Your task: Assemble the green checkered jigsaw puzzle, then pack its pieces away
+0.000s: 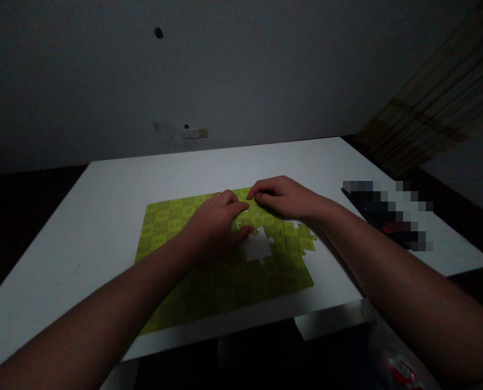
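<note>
Yellow-green puzzle (229, 279), one, beneath two hands (213, 221) (285, 197)

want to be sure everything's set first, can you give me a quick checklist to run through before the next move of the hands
1. Puzzle lying on the table: ok, flat as far as it shows.
2. Gap uncovered for working: ok, mostly visible right of the left hand.
3. Pieces at the right side seated flush: not ok, a dark seam shows and they jut out.
4. Piece held by the right hand: cannot tell, fingertips too dim.
5. Lighting: not ok, scene is dark.
</note>
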A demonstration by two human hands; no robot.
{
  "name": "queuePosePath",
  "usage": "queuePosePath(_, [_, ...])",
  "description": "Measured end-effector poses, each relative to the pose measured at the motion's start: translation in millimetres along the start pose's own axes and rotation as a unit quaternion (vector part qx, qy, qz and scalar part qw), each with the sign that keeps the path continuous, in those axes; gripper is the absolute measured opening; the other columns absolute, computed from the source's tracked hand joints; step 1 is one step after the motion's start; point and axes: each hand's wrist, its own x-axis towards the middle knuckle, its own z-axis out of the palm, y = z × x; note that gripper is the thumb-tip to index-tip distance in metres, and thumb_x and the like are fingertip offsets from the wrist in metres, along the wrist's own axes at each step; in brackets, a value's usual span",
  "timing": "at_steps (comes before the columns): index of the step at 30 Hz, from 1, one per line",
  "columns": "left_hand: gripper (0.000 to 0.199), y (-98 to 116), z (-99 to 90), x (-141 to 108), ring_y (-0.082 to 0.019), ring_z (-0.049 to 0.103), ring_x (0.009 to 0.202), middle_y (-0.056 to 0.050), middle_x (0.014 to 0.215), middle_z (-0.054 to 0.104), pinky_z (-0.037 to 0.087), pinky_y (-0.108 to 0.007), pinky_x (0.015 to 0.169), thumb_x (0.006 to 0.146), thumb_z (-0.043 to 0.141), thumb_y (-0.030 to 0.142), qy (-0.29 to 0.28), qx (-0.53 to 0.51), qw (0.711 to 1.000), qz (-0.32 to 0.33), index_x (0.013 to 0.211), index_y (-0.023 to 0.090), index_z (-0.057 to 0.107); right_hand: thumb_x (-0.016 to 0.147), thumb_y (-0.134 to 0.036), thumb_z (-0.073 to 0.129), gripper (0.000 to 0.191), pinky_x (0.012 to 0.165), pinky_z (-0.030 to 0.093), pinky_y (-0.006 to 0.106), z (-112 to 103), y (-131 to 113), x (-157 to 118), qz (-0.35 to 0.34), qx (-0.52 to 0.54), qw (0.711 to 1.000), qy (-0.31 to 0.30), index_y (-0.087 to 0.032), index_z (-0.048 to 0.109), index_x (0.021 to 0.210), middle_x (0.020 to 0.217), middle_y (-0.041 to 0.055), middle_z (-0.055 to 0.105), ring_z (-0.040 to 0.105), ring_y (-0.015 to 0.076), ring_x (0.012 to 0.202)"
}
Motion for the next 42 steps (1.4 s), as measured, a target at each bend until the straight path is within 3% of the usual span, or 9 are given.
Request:
queuePosePath(6, [0.053, -0.1, -1.9, -0.7, -0.040, 0.075, 0.128, -0.019, 0.141, 0.079, 0.064, -0.062, 0.119, 0.107, 0.077, 0.042, 0.007, -0.032, 0.999, -0.011, 0.155, 0.020, 0.084, 0.104, -0.034, 0.071, 0.028, 0.091, 0.053, 0.038, -2.4, -2.5, -1.2, -0.013, -0.006, 1.000, -0.005, -0.024, 0.094, 0.117, 0.107, 0.0083, 0.090, 0.076, 0.0272, 0.097])
queuePosePath(14, [0.064, -8.4, 0.0, 0.8, -0.040, 0.073, 0.139, -0.020, 0.151, 0.075, 0.060, -0.061, 0.129, 0.103, 0.083, 0.042, 0.008, -0.073, 0.997, -0.030, 0.162, 0.019, 0.079, 0.104, -0.037, 0.073, 0.027, 0.085, 0.052, 0.038, -0.7, 1.9, -1.7, -0.011, 0.002, 1.000, 0.019, -0.025, 0.095, 0.115, 0.097, 0.0067, 0.088, 0.073, 0.0259, 0.088])
queuePosePath(17, [0.057, -12.2, 1.1, 1.6, -0.040, 0.073, 0.139, -0.018, 0.151, 0.075, 0.060, -0.061, 0.130, 0.103, 0.084, 0.041, 0.013, -0.083, 0.996, -0.028, 0.156, 0.021, 0.081, 0.104, -0.038, 0.074, 0.027, 0.084, 0.053, 0.038, 0.1, 4.7, -1.2, -0.006, 0.008, 0.999, 0.040, -0.026, 0.096, 0.114, 0.098, 0.0071, 0.088, 0.074, 0.0264, 0.090])
queuePosePath(22, [0.037, -17.4, 3.2, 1.6, -0.036, 0.075, 0.132, -0.014, 0.142, 0.080, 0.059, -0.059, 0.128, 0.099, 0.088, 0.037, 0.022, -0.129, 0.991, -0.007, 0.134, 0.026, 0.083, 0.104, -0.038, 0.075, 0.026, 0.083, 0.055, 0.039, 0.2, 6.5, -0.1, 0.002, 0.009, 0.998, 0.055, -0.026, 0.096, 0.112, 0.100, 0.0073, 0.090, 0.075, 0.0267, 0.089])
queuePosePath(27, [0.058, -15.2, 2.0, 2.3, -0.033, 0.078, 0.124, -0.011, 0.141, 0.083, 0.064, -0.053, 0.117, 0.085, 0.097, 0.033, 0.048, -0.207, 0.977, -0.021, 0.141, 0.028, 0.083, 0.103, -0.041, 0.076, 0.025, 0.082, 0.056, 0.039, 1.1, 7.4, 0.3, 0.001, 0.023, 0.998, 0.055, -0.027, 0.095, 0.110, 0.100, 0.0075, 0.091, 0.077, 0.0279, 0.091])
queuePosePath(29, [0.051, -13.5, 0.8, 3.7, -0.030, 0.079, 0.115, -0.010, 0.132, 0.085, 0.066, -0.049, 0.109, 0.084, 0.096, 0.032, 0.054, -0.245, 0.968, -0.024, 0.135, 0.028, 0.087, 0.103, -0.043, 0.076, 0.026, 0.082, 0.056, 0.039, 1.7, 8.3, 0.2, 0.003, 0.027, 0.998, 0.060, -0.026, 0.095, 0.110, 0.100, 0.0075, 0.091, 0.076, 0.0277, 0.091])
queuePosePath(33, [0.018, -13.4, -1.9, 8.8, -0.023, 0.076, 0.091, -0.006, 0.104, 0.087, 0.066, -0.041, 0.091, 0.089, 0.092, 0.034, 0.090, -0.383, 0.914, -0.099, 0.105, 0.025, 0.089, 0.102, -0.045, 0.078, 0.026, 0.082, 0.055, 0.040, 1.9, 10.7, -0.1, 0.009, 0.034, 0.997, 0.070, -0.026, 0.095, 0.110, 0.100, 0.0078, 0.090, 0.075, 0.0273, 0.090])
queuePosePath(38, [0.026, -17.0, -6.9, 16.4, -0.021, 0.081, 0.091, -0.007, 0.108, 0.088, 0.073, -0.037, 0.091, 0.082, 0.098, 0.031, 0.243, -0.556, 0.768, -0.203, 0.103, 0.021, 0.086, 0.104, -0.046, 0.077, 0.029, 0.078, 0.051, 0.039, 1.6, 14.4, -0.1, 0.020, 0.035, 0.996, 0.085, -0.025, 0.094, 0.114, 0.092, 0.0066, 0.084, 0.067, 0.0252, 0.082])
queuePosePath(42, [0.024, -18.2, -10.1, 18.3, -0.019, 0.081, 0.091, -0.007, 0.106, 0.088, 0.075, -0.036, 0.093, 0.080, 0.096, 0.022, 0.272, -0.559, 0.752, -0.221, 0.100, 0.020, 0.083, 0.104, -0.047, 0.076, 0.031, 0.077, 0.050, 0.039, 2.2, 17.7, 1.0, 0.021, 0.039, 0.995, 0.090, -0.024, 0.094, 0.116, 0.094, 0.0070, 0.084, 0.067, 0.0253, 0.084])
